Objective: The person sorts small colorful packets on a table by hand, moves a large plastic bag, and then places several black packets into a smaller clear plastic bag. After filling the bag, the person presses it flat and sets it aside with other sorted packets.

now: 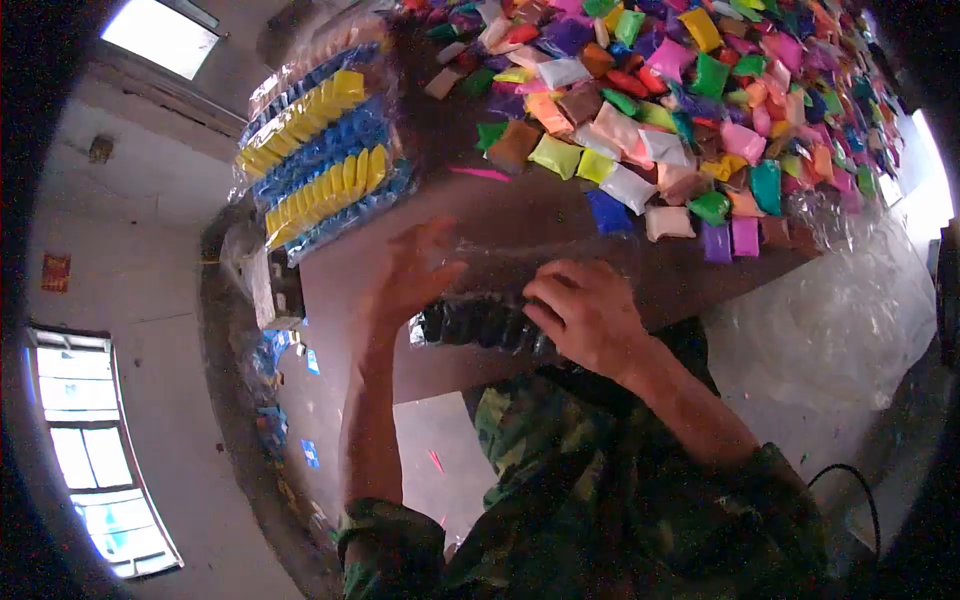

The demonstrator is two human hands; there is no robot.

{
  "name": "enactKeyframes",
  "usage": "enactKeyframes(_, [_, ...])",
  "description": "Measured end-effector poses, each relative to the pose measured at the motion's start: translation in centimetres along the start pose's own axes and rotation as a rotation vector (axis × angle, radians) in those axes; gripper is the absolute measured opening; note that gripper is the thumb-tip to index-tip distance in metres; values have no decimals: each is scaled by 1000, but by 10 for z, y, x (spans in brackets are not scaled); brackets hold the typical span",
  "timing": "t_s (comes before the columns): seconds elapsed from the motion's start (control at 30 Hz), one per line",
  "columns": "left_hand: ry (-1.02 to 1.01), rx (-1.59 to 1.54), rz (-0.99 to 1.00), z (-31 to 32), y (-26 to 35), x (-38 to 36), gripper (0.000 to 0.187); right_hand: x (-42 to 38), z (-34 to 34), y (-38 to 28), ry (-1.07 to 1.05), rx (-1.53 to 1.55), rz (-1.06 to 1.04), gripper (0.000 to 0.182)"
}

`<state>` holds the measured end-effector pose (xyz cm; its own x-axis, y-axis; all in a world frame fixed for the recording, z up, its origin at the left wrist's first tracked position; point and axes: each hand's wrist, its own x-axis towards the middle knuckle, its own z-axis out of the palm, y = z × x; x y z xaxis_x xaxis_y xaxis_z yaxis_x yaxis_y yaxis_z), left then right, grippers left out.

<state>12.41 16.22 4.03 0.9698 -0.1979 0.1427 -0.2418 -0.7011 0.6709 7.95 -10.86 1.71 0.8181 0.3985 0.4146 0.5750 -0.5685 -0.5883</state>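
On the near edge of the brown table, a row of small black packets [475,325] lies in a clear plastic bag [510,252]. My left hand [415,275] hovers at the left end of the row, fingers apart and slightly blurred, with nothing in them. At the other end my right hand [590,310] has its fingers curled down on the bag, thumb and forefinger close together at the plastic. Part of the row's right end is hidden behind that hand.
A large heap of colourful small packets [710,75] covers the back right of the table [540,205]. Clear bags with rows of yellow and blue packets [320,150] are stacked at the back left. A pink strip [480,173] lies between them. Crumpled clear plastic [830,310] hangs at the right.
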Motion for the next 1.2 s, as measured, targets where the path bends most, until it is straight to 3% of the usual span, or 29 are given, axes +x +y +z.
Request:
enactKeyframes(0.03, [8, 126, 125, 12, -14, 2, 39, -1, 0, 2, -30, 2, 2, 18])
enactKeyframes(0.13, [-80, 163, 94, 11, -13, 9, 25, -4, -2, 1, -50, -41, 29, 25])
enactKeyframes(0.27, [21, 161, 126, -12, 17, -8, 13, 4, -10, -12, 181, -166, 14, 44])
enactKeyframes(0.37, [61, 187, 107, -21, 27, -32, 12, 4, -8, -15, 152, -209, 21, 48])
enactKeyframes(0.63, [138, 319, 372, -15, 32, -74, 18, -3, -3, -10, 160, -240, -65, 24])
enactKeyframes(1.03, [120, 515, 374, -2, 31, -115, 30, -8, 1, -6, 137, -286, -231, 15])
enactKeyframes(1.13, [114, 513, 428, -1, 27, -120, 33, -12, -1, -5, 83, -301, -248, 16])
enactKeyframes(1.2, [136, 427, 359, -2, 34, -123, 40, -13, 0, -4, 63, -273, -263, 18])
